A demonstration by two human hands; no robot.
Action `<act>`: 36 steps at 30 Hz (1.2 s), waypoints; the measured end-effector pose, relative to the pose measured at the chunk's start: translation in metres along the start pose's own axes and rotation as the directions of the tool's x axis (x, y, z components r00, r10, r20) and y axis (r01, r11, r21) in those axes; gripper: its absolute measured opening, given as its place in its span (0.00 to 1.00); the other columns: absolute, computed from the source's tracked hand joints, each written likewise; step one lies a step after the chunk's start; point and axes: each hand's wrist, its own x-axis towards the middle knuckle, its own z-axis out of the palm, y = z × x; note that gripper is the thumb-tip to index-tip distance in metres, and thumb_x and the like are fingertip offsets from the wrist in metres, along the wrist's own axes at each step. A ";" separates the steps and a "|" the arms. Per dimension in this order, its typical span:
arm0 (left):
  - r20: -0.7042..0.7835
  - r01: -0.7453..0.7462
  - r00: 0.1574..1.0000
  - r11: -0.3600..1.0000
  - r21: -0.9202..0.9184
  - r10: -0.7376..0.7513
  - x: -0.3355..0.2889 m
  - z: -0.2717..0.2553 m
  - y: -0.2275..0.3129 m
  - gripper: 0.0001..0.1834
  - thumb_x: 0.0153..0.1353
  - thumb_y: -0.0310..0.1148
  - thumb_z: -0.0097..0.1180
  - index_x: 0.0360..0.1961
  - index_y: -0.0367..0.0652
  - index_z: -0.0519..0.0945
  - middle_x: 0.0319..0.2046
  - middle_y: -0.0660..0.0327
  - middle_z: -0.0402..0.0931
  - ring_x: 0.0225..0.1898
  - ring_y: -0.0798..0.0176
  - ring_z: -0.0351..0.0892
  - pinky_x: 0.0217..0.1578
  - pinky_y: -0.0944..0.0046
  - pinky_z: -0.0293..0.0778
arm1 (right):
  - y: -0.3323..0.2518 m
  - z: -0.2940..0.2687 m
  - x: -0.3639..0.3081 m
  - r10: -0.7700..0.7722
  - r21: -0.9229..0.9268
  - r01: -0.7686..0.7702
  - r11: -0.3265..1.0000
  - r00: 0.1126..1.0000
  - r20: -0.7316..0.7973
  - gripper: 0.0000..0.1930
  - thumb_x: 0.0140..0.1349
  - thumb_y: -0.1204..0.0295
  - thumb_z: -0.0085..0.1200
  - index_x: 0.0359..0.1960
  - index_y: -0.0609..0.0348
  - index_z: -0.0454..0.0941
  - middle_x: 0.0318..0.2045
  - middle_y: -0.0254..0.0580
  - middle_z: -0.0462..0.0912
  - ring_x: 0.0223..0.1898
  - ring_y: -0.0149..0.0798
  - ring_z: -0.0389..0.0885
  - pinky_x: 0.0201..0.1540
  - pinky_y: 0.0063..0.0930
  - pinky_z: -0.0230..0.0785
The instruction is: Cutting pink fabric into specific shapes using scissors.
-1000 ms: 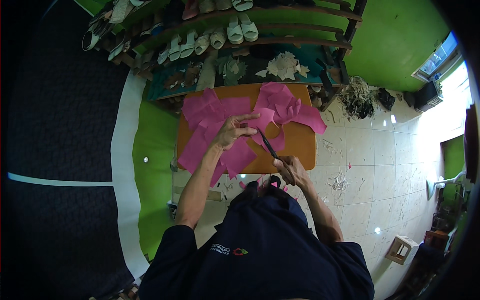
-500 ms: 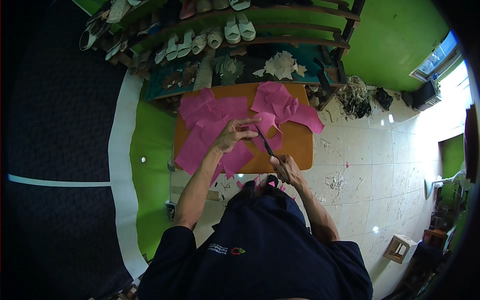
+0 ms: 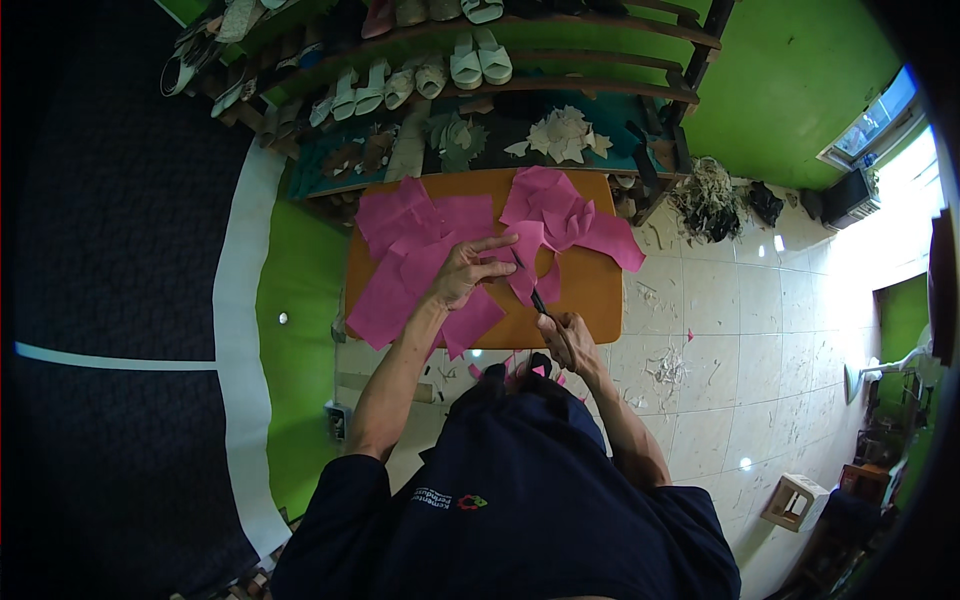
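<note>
My left hand (image 3: 464, 274) pinches the edge of a pink sheet piece (image 3: 527, 240) between thumb and fingers above the table. A pair of dark scissors (image 3: 539, 301) is gripped in my right hand (image 3: 569, 342), the blades pointing up and left into that piece. The pink material covers part of the blades, and the tip shows close to my left fingertips. More pink pieces (image 3: 397, 290) lie overlapping under and left of my left hand. Another pink pile (image 3: 545, 195) rests behind the held piece, at the far right of the table.
An orange-brown table (image 3: 590, 310) stands before me. Behind it, a low shelf holds green scraps (image 3: 457, 140) and cream scraps (image 3: 562, 134), with sandals (image 3: 480, 60) on racks above. Offcuts (image 3: 668, 366) litter the tiled floor; a scrap heap (image 3: 708, 195) sits at the back right.
The held pink piece has shifted slightly against the scissors, so it now covers the middle of the blades. Both hands stay in nearly the same place.
</note>
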 end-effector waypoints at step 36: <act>-0.158 -0.069 0.986 0.997 -0.042 0.061 0.002 -0.001 -0.001 0.21 0.59 0.20 0.63 0.55 0.43 0.81 0.40 0.62 0.85 0.39 0.70 0.85 0.45 0.70 0.83 | -0.019 0.008 -0.011 0.078 0.103 -0.074 0.992 0.996 -0.031 0.33 0.56 0.36 0.60 0.19 0.55 0.67 0.13 0.29 0.67 0.11 0.25 0.66 0.13 0.23 0.59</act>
